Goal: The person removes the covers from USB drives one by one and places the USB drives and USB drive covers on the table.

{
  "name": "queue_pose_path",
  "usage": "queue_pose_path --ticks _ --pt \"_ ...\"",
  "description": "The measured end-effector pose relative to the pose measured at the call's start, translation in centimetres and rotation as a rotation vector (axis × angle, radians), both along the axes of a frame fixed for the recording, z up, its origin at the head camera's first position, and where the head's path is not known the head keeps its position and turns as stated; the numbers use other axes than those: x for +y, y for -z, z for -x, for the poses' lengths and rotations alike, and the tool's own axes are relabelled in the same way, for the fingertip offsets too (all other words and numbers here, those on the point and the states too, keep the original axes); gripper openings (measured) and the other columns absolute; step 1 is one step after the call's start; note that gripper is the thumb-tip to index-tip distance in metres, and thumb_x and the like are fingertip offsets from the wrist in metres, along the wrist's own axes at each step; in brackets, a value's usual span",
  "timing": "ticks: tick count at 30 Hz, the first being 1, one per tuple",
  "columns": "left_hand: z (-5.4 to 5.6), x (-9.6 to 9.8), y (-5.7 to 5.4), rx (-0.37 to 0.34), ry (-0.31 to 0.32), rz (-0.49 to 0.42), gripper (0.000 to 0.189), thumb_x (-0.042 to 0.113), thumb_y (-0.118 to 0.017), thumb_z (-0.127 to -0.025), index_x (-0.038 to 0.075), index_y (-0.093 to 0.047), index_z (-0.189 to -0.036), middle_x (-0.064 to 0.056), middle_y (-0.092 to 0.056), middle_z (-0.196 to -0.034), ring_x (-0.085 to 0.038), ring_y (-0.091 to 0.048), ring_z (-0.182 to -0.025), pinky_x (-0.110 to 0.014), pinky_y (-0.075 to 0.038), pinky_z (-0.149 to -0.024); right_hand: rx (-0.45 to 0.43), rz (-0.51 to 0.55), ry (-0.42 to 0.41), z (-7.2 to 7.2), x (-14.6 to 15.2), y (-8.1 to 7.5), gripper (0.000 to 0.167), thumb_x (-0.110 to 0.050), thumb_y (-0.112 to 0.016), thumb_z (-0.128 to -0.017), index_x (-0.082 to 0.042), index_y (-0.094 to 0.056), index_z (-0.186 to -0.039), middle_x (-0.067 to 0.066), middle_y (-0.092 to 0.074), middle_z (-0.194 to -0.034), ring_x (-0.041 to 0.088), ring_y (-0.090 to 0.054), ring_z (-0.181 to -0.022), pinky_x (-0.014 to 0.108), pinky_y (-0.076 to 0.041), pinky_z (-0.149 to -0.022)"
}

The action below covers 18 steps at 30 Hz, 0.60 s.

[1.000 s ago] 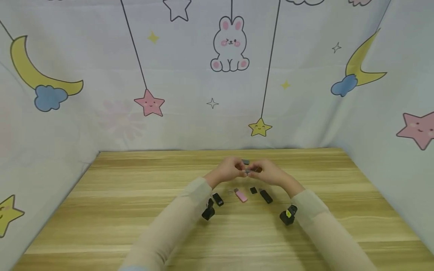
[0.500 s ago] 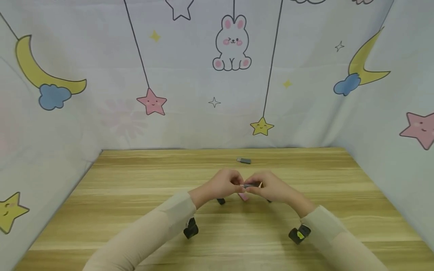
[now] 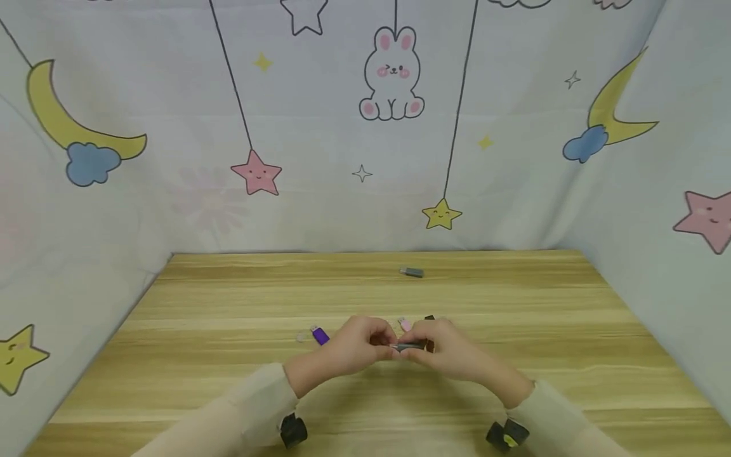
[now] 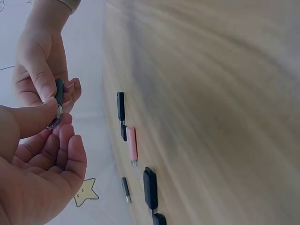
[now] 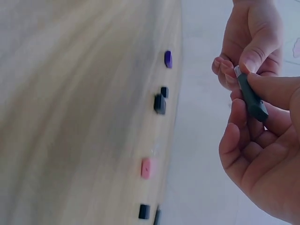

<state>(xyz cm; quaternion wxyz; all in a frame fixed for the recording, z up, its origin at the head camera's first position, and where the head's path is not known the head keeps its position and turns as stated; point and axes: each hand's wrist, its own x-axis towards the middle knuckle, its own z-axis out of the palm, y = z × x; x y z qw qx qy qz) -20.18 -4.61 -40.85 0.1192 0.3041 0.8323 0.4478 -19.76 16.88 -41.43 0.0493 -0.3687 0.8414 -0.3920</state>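
Both hands meet low over the table on one dark green USB flash drive (image 5: 253, 101). My right hand (image 3: 454, 352) pinches its body between thumb and fingers, while the other fingers curl loosely below. At the drive's front end, my left hand (image 3: 342, 349) pinches the clear cap (image 4: 55, 121) between thumb and fingertip. In the left wrist view the cap lies in line with the drive's body (image 4: 59, 91). The fingertips hide part of where the two meet.
Behind the hands, a pink USB flash drive (image 4: 132, 144) and black ones (image 4: 121, 107) lie on the wooden table (image 3: 228, 304). A purple drive (image 3: 321, 336) with a clear cap (image 3: 300, 337) sits left. A grey drive (image 3: 412, 272) lies near the back edge.
Both hands have come back toward the person, still holding the green drive between them. The grey drive at the back and the purple drive at the left have come into sight.
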Motion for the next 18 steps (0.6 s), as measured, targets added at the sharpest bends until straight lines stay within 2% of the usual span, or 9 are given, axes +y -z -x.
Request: queue_pose_path --ticks 5,10,18 --pt "-1.5 -1.0 0.7 -0.015 0.017 -0.034 0.006 0.009 -0.072 -0.086 0.004 -0.069 -0.087 0.0 -0.066 -0.079 -0.007 -0.058 -0.071 -0.019 -0.048 -0.061 0.034 0.043 -0.058 -1.5 -0.8 0.9 0.013 -0.014 -0.067 -0.091 -0.005 -0.072 -0.099 -0.002 -0.068 -0.087 -0.003 -0.047 -0.066 0.019 -0.046 -0.058" --pt "-2.6 -1.6 1.1 -0.061 0.02 -0.059 0.006 0.006 -0.073 -0.084 0.003 -0.069 -0.087 0.0 -0.065 -0.078 -0.005 -0.056 -0.068 -0.018 -0.046 -0.059 0.069 0.073 -0.091 -2.5 -1.4 1.6 0.012 -0.013 -0.067 -0.091 -0.005 -0.073 -0.098 -0.002 -0.067 -0.086 -0.003 -0.051 -0.072 0.019 -0.05 -0.062" --pt "-3.2 -2.0 1.6 -0.108 0.037 -0.118 0.007 0.003 -0.073 -0.084 0.0 -0.069 -0.088 -0.002 -0.066 -0.079 -0.004 -0.055 -0.067 -0.018 -0.046 -0.059 -0.034 0.134 -0.131 -3.2 -1.6 2.0 0.017 -0.015 -0.063 -0.094 -0.003 -0.071 -0.104 0.003 -0.066 -0.09 -0.002 -0.052 -0.077 0.021 -0.052 -0.067"
